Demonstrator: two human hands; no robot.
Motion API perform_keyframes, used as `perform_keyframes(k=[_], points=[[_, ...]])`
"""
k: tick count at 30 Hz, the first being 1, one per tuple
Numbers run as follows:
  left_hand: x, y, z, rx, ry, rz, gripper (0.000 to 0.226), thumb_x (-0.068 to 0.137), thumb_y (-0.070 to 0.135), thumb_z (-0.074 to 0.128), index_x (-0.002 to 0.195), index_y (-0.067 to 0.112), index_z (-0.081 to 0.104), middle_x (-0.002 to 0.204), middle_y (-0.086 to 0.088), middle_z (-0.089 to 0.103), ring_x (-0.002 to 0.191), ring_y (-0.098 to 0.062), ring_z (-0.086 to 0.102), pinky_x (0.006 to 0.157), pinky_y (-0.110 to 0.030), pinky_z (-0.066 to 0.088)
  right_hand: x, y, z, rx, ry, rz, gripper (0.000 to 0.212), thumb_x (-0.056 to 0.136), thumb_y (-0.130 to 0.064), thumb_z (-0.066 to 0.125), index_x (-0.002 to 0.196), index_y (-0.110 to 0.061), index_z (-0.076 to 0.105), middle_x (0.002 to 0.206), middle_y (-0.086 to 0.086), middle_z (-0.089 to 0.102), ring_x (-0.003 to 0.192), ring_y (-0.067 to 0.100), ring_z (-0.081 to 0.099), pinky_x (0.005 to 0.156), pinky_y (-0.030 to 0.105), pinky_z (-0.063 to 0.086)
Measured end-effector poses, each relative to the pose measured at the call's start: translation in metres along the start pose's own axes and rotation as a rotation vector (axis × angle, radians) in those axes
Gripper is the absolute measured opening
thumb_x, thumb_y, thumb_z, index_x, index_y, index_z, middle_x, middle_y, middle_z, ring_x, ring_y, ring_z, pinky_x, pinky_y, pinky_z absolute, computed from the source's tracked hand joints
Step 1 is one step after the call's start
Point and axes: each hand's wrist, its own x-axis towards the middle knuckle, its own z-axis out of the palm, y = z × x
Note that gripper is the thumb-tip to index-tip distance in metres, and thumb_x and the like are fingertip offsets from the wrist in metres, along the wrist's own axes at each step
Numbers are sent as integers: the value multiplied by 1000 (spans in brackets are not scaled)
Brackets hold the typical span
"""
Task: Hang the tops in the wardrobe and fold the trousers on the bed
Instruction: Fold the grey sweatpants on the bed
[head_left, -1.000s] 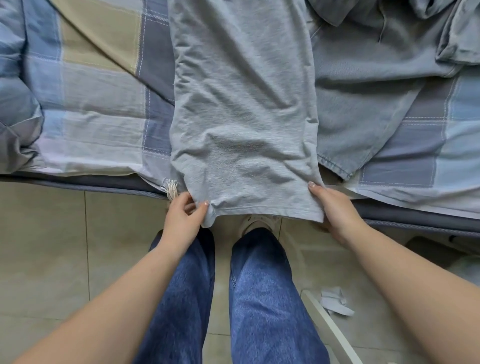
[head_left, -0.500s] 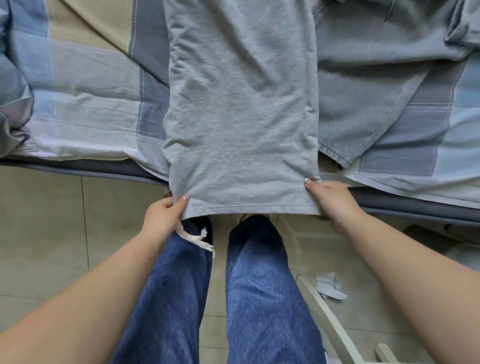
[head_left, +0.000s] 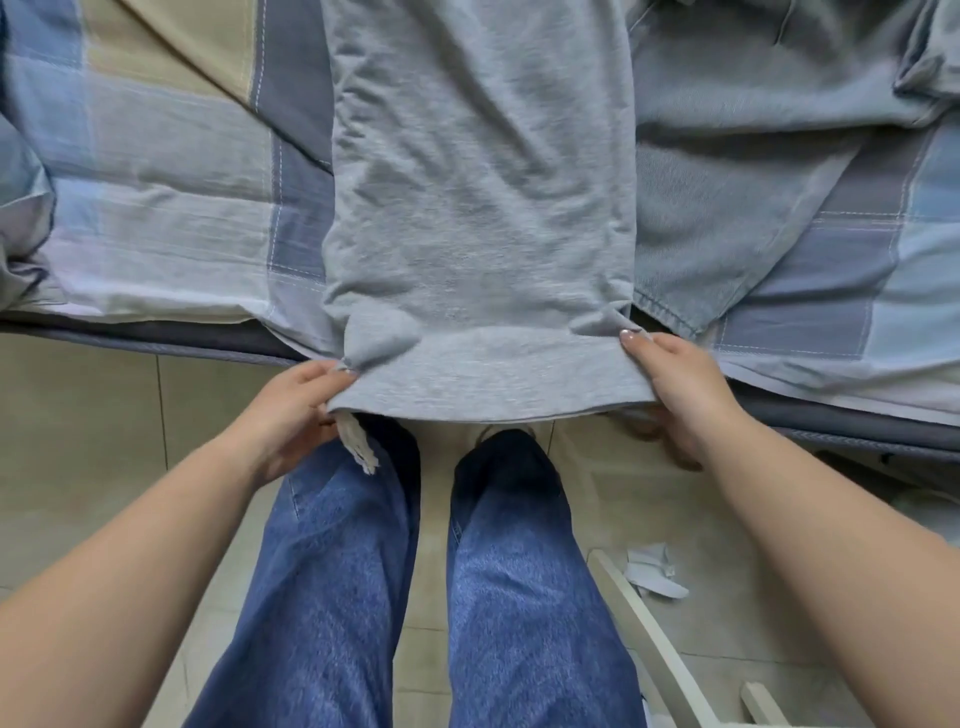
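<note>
Two hands pinch the near hem corners of one grey garment (head_left: 478, 208) lying on the checked bed (head_left: 171, 208): left hand (head_left: 296, 410) at its left corner, right hand (head_left: 675, 384) at its right; one blue-grey garment (head_left: 727, 171) lies beside it

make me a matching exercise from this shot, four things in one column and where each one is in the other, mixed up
Things
1. light grey trousers
2. white drawstring
3. blue-grey garment
4. scraps of white paper

Places
A. on the floor tiles by the white frame
B. dangling below the left hand
C. spread on the checked bedcover, right of the trousers
D. laid down the middle of the bed, near edge gripped by the left hand and right hand

Pairs: 1-D, 2-B, 3-C, 4-A
</note>
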Motion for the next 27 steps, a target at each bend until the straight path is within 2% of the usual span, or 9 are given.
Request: perform_keyframes(k=[4,5,8,11,15,20,23,25,27], points=[[-4,53,-9,-163,23,103,61,70,28,77,122,3,58,104,-12,62,85,-22,56,74,-32,56,0,-44,0,256,-32,-49,7,93,-22,57,97,-19,63,87,-2,64,77,9,60,65,26,53],[-2,66,-8,-217,18,126,57,71,28,76,120,3,60,100,-9,63,80,-18,59,71,-29,57,1,-58,0,311,-34,-69,13,94,-20,56,106,-20,60,91,-3,64,78,7,61,66,26,54],[4,117,7,-344,91,170,6,90,20,56,90,15,60,67,3,66,55,-7,62,49,-20,53,13,-105,1,440,-15,-158,25,95,-16,53,118,-26,55,86,-8,64,66,2,60,61,24,52],[14,172,20,-406,104,235,16,93,21,53,77,19,57,55,5,61,50,-7,59,48,-19,52,27,-158,2,487,-16,-242,22,96,-15,51,111,-28,61,79,-11,67,68,5,59,63,25,50],[31,245,31,-473,82,291,39,91,22,56,54,16,66,55,5,59,58,-7,48,64,-23,48,51,-232,7,535,-26,-310,15,96,-13,51,96,-19,65,94,2,68,84,15,66,69,31,60],[51,320,44,-499,54,341,28,94,20,54,67,13,53,44,5,45,51,-6,35,65,-19,37,80,-311,16,550,-4,-386,14,97,-11,49,92,-16,61,101,7,65,87,18,65,59,27,57],[61,349,51,-499,89,380,23,95,21,54,74,14,53,42,6,47,40,-3,44,55,-17,49,92,-337,24,521,-19,-415,19,98,-13,47,113,-20,57,99,2,62,81,15,64,62,28,56],[66,356,53,-497,80,411,14,96,29,55,94,15,58,62,6,62,55,-4,63,56,-21,56,95,-343,27,535,-89,-414,39,99,-14,46,136,-24,41,106,2,59,92,16,65,76,33,55],[78,352,47,-422,136,405,35,95,40,52,123,20,54,97,6,65,88,-7,66,71,-27,55,98,-339,30,505,-97,-410,49,99,-16,46,145,-24,31,115,3,56,105,18,63,82,34,53]])
